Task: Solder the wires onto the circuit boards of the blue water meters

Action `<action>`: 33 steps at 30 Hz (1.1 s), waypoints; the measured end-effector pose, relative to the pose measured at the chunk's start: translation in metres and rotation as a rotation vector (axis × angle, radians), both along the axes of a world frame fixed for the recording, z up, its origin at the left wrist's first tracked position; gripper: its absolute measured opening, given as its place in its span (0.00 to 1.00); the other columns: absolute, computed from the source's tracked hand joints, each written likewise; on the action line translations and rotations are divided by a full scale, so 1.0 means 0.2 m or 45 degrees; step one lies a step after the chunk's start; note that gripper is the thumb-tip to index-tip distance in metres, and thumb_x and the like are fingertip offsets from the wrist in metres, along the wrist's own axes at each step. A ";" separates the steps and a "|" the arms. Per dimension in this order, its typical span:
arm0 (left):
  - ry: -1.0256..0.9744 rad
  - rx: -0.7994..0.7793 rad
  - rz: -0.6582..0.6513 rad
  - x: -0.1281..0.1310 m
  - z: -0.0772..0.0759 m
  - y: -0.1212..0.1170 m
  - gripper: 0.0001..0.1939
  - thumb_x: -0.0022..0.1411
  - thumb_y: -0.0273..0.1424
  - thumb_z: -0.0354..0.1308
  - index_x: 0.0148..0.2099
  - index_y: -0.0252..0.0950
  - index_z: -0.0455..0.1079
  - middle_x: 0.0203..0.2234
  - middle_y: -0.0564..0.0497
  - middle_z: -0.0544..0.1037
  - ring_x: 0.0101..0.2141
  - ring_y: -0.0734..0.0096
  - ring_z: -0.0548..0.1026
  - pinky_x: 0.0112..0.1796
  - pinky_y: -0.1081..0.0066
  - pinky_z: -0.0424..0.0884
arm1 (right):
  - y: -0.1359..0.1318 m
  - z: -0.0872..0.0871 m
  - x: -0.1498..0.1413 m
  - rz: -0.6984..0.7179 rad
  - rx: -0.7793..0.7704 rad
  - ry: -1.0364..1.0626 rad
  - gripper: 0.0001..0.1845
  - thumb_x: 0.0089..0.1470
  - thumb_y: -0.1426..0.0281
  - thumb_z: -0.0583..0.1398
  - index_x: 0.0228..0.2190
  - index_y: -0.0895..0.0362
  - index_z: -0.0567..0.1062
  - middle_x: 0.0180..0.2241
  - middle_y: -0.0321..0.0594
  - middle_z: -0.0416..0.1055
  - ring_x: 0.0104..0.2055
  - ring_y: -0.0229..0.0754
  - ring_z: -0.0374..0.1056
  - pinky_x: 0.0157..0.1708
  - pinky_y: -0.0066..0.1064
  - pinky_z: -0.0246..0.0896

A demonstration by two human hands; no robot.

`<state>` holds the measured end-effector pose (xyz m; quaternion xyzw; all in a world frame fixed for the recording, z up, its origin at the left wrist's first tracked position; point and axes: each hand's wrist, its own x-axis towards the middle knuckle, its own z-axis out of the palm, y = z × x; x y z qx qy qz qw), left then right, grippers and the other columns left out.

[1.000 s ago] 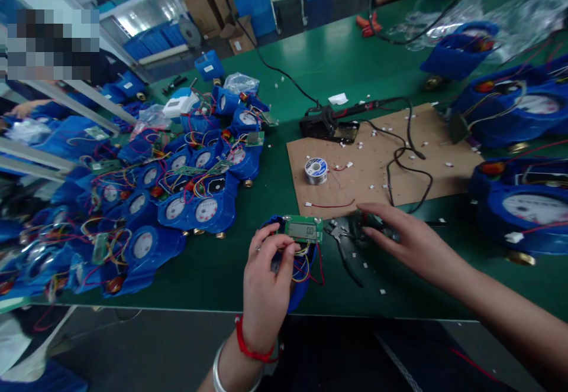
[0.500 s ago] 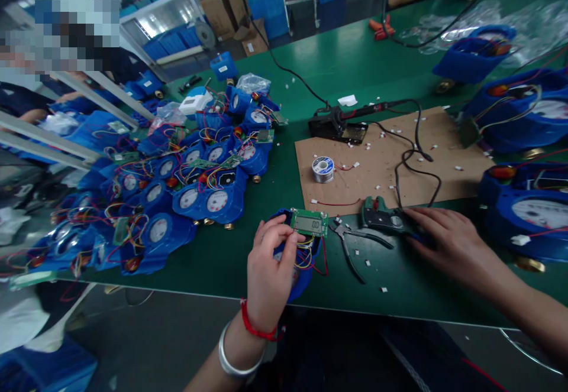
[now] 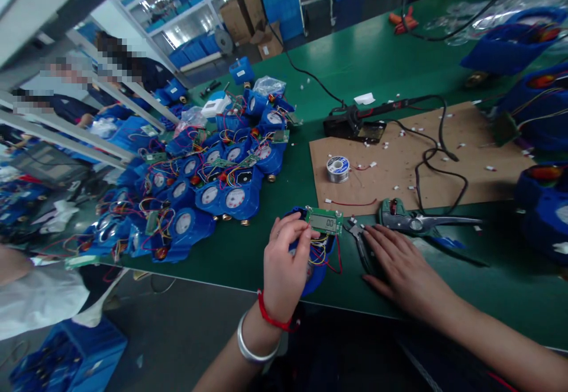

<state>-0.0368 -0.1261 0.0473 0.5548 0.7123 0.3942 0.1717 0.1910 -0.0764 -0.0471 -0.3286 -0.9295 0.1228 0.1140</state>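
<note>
My left hand (image 3: 288,259) is closed on the edge of a green circuit board (image 3: 338,230) whose small display reads 0.0. Under the board stands a blue water meter (image 3: 317,279), partly hidden by the hand, with red, yellow and other wires running between them. My right hand (image 3: 403,268) lies flat, fingers stretched out, over the handles of the cutting pliers (image 3: 356,230). Their jaws point toward the meter; one handle is mostly covered. Just beyond the right fingers lies a wire stripper (image 3: 416,223) with a green head and dark handles.
A solder spool (image 3: 338,170) and a red wire (image 3: 355,203) lie on brown cardboard (image 3: 479,161). A soldering iron (image 3: 390,108) rests in its stand behind. Many blue meters (image 3: 235,200) crowd the left; others (image 3: 541,203) stand at right. People sit at far left.
My right hand pushed the wire stripper away to the right, let go of it, and came back left onto the cutting pliers. My left hand keeps the board in place; the view has swung left.
</note>
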 end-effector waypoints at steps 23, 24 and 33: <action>-0.395 -0.016 0.173 -0.02 0.05 0.01 0.06 0.64 0.32 0.53 0.39 0.39 0.71 0.38 0.50 0.78 0.45 0.67 0.74 0.49 0.63 0.68 | 0.13 0.06 0.16 -0.047 -0.414 0.026 0.20 0.61 0.68 0.49 0.51 0.59 0.69 0.52 0.48 0.67 0.50 0.49 0.66 0.51 0.45 0.63; -0.427 0.003 0.185 -0.03 0.05 0.00 0.06 0.64 0.32 0.54 0.39 0.38 0.71 0.40 0.50 0.78 0.45 0.68 0.74 0.48 0.65 0.69 | 0.11 0.04 0.16 -0.037 -0.327 0.009 0.21 0.61 0.66 0.50 0.52 0.60 0.68 0.52 0.49 0.65 0.51 0.50 0.65 0.52 0.45 0.62; -0.617 0.048 0.160 -0.08 0.05 0.01 0.05 0.62 0.30 0.56 0.39 0.35 0.71 0.39 0.49 0.77 0.43 0.70 0.75 0.46 0.68 0.71 | -0.03 -0.06 0.15 -0.022 -0.038 -0.032 0.38 0.54 0.61 0.57 0.62 0.62 0.53 0.60 0.53 0.55 0.59 0.58 0.54 0.54 0.51 0.57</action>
